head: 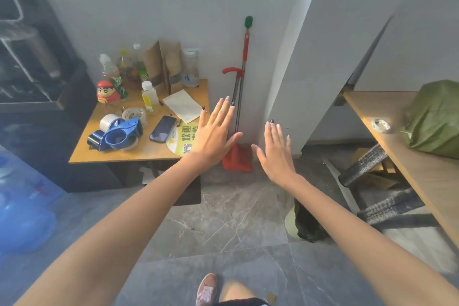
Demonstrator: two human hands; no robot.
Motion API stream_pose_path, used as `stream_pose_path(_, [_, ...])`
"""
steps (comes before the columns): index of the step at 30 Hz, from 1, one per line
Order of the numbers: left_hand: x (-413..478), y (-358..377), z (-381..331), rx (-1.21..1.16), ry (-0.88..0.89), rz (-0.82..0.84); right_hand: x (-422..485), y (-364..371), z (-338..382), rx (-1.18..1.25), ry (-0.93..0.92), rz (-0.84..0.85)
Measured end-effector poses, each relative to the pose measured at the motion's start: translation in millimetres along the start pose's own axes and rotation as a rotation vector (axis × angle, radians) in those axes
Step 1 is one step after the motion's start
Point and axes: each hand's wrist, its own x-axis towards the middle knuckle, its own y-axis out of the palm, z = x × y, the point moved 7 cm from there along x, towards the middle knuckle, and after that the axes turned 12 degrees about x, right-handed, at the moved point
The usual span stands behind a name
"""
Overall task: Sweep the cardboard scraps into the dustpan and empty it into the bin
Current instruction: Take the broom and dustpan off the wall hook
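Observation:
A red broom and long-handled dustpan set stands upright against the white wall. The broom's handle point(246, 45) has a green tip, and the red dustpan point(238, 158) rests on the grey floor. My left hand point(214, 133) is held out flat with fingers spread, just left of the handles and in front of them. My right hand point(276, 150) is spread open to the right of the dustpan. Neither hand touches anything. A bin with a black liner point(305, 223) sits on the floor at the right. A small brown scrap point(271, 297) lies near my foot.
A small wooden table point(139, 151) at the left holds a blue tape dispenser point(116, 133), a phone point(162, 129), bottles and paper bags. A wooden desk point(427, 169) with a green bag point(437, 117) runs along the right, over a chair point(372, 181). A blue water jug point(22, 228) lies far left.

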Motion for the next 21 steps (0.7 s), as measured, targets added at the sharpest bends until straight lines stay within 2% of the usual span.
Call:
stream_pose_path(6, [51.2,15.5,27.5,0.032,-0.04,0.047,63.2,-12.0,-3.2,0.04,-0.007,-0.046])
stream_pose_path(13, [134.6,43.9,28.0,0.09,-0.087,0.052,156.4,-13.4,-14.9,-0.028,-0.05,-0.07])
stream_pose_path(21, [241.3,75.9,23.0,0.112,-0.124,0.051,263.4,-15.6,-65.3,-0.053,-0.026,-0.047])
